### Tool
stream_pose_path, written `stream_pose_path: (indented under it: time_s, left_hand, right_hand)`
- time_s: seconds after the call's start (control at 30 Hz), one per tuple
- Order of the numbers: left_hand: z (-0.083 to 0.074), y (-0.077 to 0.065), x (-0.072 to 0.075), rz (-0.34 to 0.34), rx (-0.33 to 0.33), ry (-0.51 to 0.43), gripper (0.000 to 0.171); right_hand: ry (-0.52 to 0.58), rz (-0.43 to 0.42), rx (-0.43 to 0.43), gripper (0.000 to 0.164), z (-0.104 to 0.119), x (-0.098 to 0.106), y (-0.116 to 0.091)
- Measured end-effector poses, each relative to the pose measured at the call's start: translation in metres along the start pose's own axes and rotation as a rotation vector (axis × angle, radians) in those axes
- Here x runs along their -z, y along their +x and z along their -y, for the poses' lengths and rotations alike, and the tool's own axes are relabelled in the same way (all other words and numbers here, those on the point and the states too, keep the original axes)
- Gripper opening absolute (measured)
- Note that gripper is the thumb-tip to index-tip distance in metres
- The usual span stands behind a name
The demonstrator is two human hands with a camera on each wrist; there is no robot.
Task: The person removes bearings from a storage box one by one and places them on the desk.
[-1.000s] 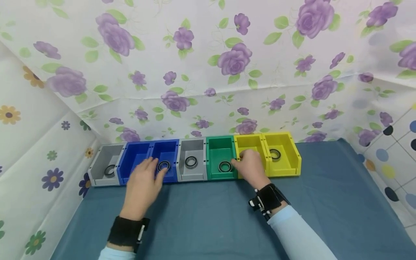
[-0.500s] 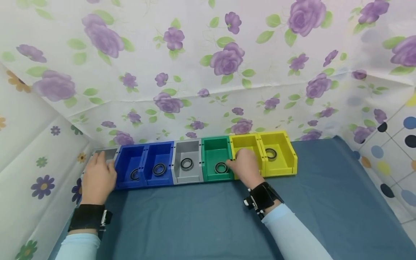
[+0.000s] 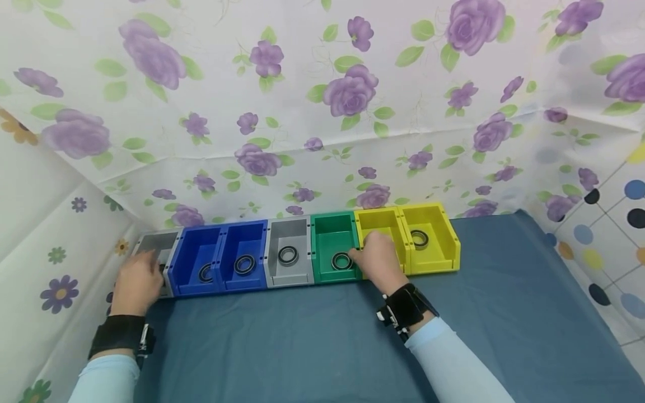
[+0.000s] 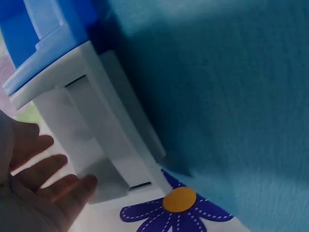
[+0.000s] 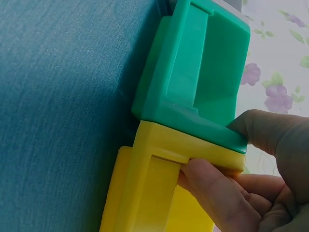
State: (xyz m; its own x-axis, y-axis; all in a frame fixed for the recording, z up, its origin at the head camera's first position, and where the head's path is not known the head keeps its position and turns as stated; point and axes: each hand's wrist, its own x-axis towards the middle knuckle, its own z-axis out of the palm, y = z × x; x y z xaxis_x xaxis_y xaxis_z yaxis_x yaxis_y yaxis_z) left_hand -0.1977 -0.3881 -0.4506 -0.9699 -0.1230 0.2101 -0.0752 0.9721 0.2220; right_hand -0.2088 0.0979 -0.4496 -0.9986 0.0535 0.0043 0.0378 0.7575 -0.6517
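Rings [image 3: 280, 256] lie in both blue bins [image 3: 199, 243], the middle grey bin [image 3: 287, 232], the green bin [image 3: 332, 238] and the far-right yellow bin [image 3: 430, 224], all standing in a row on the blue surface [image 3: 282, 347]. The left hand [image 3: 133, 286], fingers loosely spread, is at the leftmost grey bin [image 3: 160, 242]. The right hand [image 3: 380, 260] pinches the touching walls [image 5: 203, 147] of the green bin and the neighbouring yellow bin [image 3: 380, 219] between thumb and fingers

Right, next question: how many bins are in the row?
7, left to right: end grey bin, outer blue bin, inner blue bin, middle grey bin, green bin, inner yellow bin, outer yellow bin. The left hand and right hand partly cover two; none seems fully hidden.
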Motion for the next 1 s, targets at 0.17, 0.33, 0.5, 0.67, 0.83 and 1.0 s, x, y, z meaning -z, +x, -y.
stream_pose_path:
  time_s: [0.17,0.33,0.5,0.67,0.83,1.0]
  left_hand:
    - [0.006,-0.001,-0.007,0.023,-0.04,-0.007,0.036]
    - [0.014,-0.002,-0.011,0.134,0.009,-0.022,0.041]
    - [0.019,0.004,-0.009,0.273,0.045,-0.006,0.048]
    - [0.02,0.011,-0.007,0.349,0.064,0.015,0.052]
    - [0.021,0.016,-0.008,0.402,0.088,0.015,0.052]
    - [0.019,0.02,-0.007,0.461,0.117,0.024,0.051]
  right_hand:
    - [0.0,0.011,0.006,0.04,0.001,0.0,-0.001]
    - [0.008,0.026,-0.006,0.039,0.001,0.001,-0.003]
    - [0.013,0.028,-0.025,0.039,0.0,0.0,-0.003]
    - [0.006,0.037,-0.037,0.039,0.001,0.001,-0.002]
    - [-0.003,0.044,-0.037,0.039,0.002,0.002,-0.002]
    - [0.0,0.047,-0.045,0.038,0.003,0.003,-0.001]
